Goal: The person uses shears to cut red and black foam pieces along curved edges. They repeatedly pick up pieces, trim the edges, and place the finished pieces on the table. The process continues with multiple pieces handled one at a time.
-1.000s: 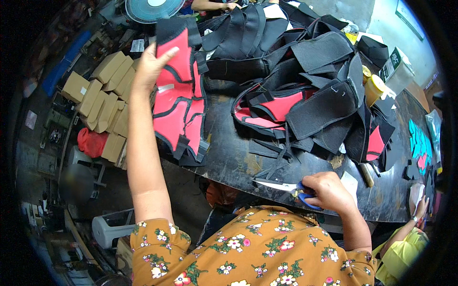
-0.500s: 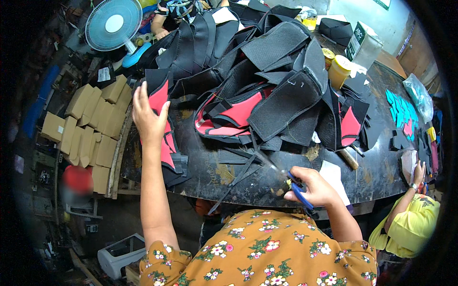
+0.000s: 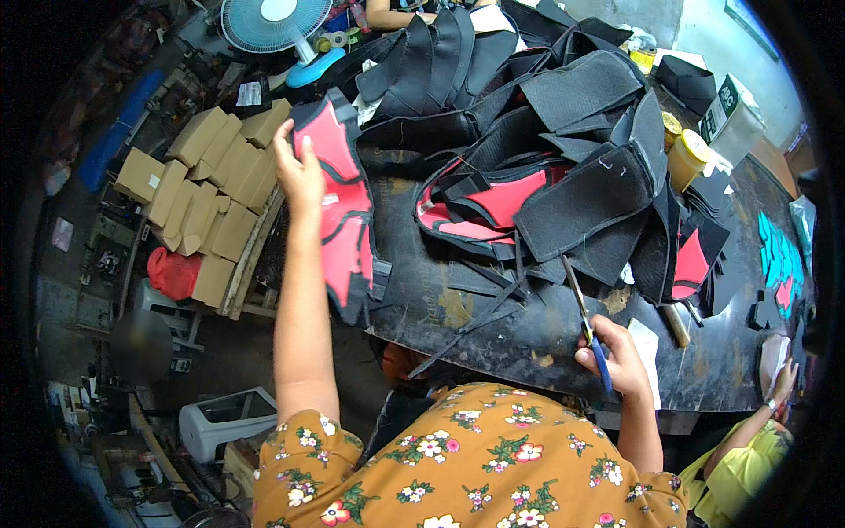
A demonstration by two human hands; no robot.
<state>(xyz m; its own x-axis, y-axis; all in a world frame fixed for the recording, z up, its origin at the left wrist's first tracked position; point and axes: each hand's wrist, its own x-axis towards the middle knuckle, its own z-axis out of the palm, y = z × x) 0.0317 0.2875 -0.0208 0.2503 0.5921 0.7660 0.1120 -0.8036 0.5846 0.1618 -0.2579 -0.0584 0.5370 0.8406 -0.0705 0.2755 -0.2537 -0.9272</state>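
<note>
My left hand (image 3: 301,176) grips the left edge of a black and pink fabric piece (image 3: 343,216), thumb on its face, at the table's left edge. The piece is long, with pink panels edged in black. In my right hand (image 3: 620,356) is a pair of scissors (image 3: 576,290) with blue handles, the blades pointing away from me over the table. Between my hands lies another black and pink piece (image 3: 510,198), partly covered by black padded panels (image 3: 576,198). Thin black strips (image 3: 471,333) lie loose in front of it.
Black parts (image 3: 431,66) are heaped at the back. Yellow jars (image 3: 689,161) and a tin can (image 3: 732,119) stand back right, turquoise pieces (image 3: 779,260) at far right. Left are stacked cardboard boxes (image 3: 207,202) and a fan (image 3: 277,22). A person's arm (image 3: 753,427) reaches in at right.
My left hand has shifted the black and pink piece left, past the table edge, showing more of its pink face. The scissors have swung more upright in my right hand. The view has shifted left.
</note>
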